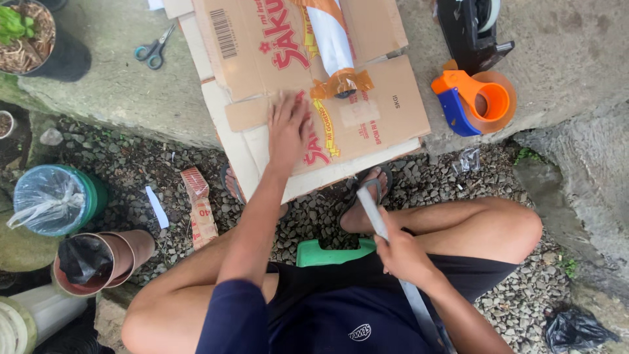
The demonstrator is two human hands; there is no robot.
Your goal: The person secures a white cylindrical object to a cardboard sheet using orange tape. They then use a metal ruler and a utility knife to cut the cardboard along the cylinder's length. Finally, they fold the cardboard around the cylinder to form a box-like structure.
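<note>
Pressing my flat, open left hand (288,128) on the cardboard (367,111), right hand (401,254) at five o'clock gripping the metal strip (371,211); it could slip toward my foot (359,213).

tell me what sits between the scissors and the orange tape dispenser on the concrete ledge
In the head view, the flattened cardboard box lies between the scissors and the orange tape dispenser, with the left hand pressed flat on it.

Daylit gravel ground (458,190) lies below a rough concrete ledge (563,52).
</note>
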